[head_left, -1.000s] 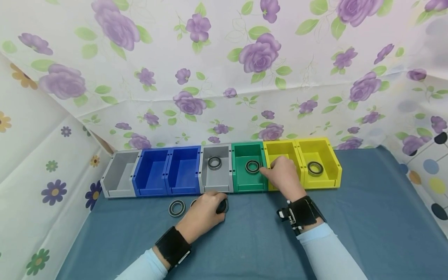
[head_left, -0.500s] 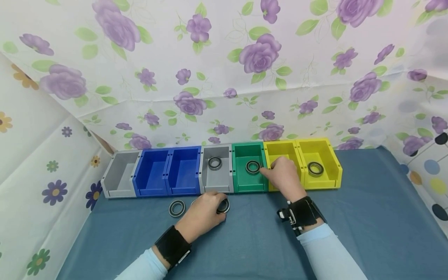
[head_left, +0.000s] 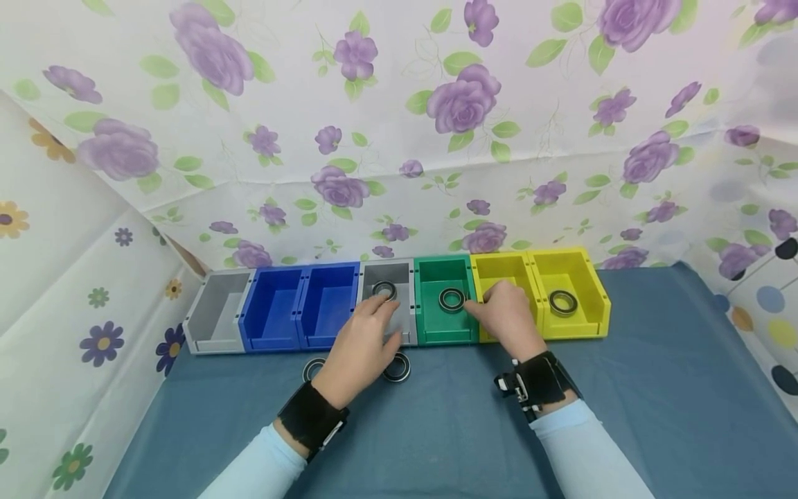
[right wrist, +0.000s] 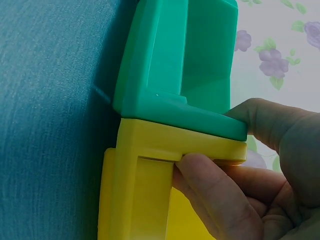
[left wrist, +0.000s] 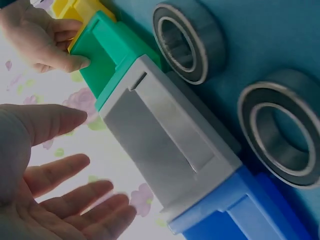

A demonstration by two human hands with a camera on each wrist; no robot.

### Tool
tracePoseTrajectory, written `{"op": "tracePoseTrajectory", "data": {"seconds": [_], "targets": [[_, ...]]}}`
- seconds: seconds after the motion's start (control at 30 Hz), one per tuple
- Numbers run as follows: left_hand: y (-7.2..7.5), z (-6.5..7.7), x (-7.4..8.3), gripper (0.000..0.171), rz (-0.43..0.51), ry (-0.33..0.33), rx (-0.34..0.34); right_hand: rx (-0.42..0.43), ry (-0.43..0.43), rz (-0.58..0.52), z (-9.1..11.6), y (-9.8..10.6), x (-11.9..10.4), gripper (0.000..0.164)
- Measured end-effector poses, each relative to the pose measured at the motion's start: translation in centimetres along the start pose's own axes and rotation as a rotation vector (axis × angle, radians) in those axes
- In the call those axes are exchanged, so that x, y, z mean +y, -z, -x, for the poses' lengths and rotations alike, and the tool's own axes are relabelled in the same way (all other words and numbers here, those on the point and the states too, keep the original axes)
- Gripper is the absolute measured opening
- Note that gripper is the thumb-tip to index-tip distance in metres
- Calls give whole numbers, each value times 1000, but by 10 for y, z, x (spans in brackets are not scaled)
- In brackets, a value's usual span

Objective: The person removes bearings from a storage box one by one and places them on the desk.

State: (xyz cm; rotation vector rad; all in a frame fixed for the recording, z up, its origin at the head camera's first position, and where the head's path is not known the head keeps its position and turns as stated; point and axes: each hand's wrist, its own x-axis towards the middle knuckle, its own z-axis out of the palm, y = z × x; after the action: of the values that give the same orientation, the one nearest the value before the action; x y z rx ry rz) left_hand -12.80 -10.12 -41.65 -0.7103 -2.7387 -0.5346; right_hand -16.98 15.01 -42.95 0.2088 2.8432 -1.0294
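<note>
In the head view my left hand (head_left: 361, 343) is held over the front of the right-hand grey bin (head_left: 405, 319), fingers extended towards the ball bearing (head_left: 392, 285) inside. The left wrist view shows these fingers spread and holding nothing. Just below the palm, a bearing (head_left: 396, 380) lies on the cloth; another bearing (head_left: 307, 369) is partly covered by the hand. My right hand (head_left: 508, 315) pinches the adjoining side walls of the green bin (right wrist: 200, 120) and the yellow bin (right wrist: 150, 137), thumb on the green side. A bearing (head_left: 451, 311) sits in the green bin.
Bins stand in a joined row against a flowered backdrop (head_left: 399, 104). Left are another grey bin (head_left: 218, 312) and two blue bins, one blue bin (head_left: 271, 312) beside it. The far-right yellow bin (head_left: 582, 322) holds a bearing (head_left: 564, 315). Blue cloth (head_left: 467, 430) covers the table.
My left hand has let go of the bearing on the cloth and moved up over the grey bin, its fingers straightening. My right hand stays in place at the bin walls.
</note>
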Motion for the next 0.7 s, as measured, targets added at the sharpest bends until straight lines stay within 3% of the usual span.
{"op": "tracePoseTrajectory", "data": {"seconds": [0.43,0.6,0.7], "targets": [[-21,-34,-6,51,-115,46,-65,15,16,10,0,-1,2,49],[-29,-41,-11,46,-151,55,-73,12,19,13,0,-1,1,49],[-33,-44,-13,47,-159,82,-112,15,20,16,0,0,1,49]]}}
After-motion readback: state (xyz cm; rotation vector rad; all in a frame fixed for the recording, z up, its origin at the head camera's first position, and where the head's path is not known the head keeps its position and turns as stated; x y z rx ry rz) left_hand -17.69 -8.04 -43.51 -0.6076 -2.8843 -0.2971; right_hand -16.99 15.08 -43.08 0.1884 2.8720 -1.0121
